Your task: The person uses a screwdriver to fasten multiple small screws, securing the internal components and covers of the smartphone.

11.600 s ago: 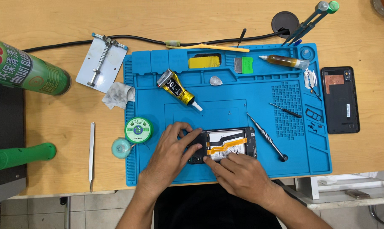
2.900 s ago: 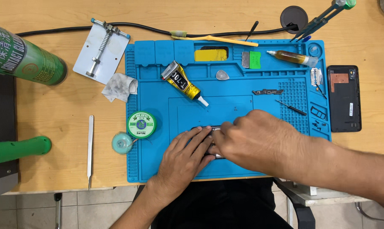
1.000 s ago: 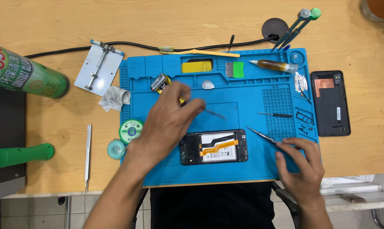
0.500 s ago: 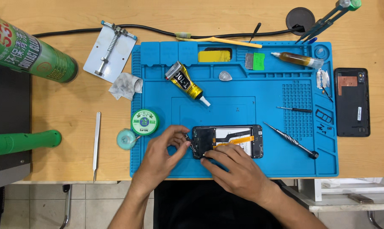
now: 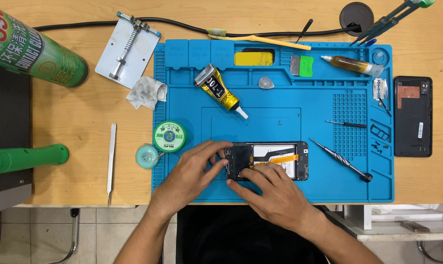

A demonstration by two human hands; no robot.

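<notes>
1. left hand (image 5: 194,168) pinches the left end of the opened phone (image 5: 268,161); fingers closed on its edge.
2. right hand (image 5: 275,193) presses on the phone's lower middle from the near side, fingers together; cannot tell if it grips anything.
3. phone lies on the blue mat (image 5: 280,102), long axis left-right, both hands touching it.
4. screwdriver (image 5: 341,160) just right; solder wick reel (image 5: 169,136) left; glue tube (image 5: 221,91) beyond; nothing obstructs.
</notes>
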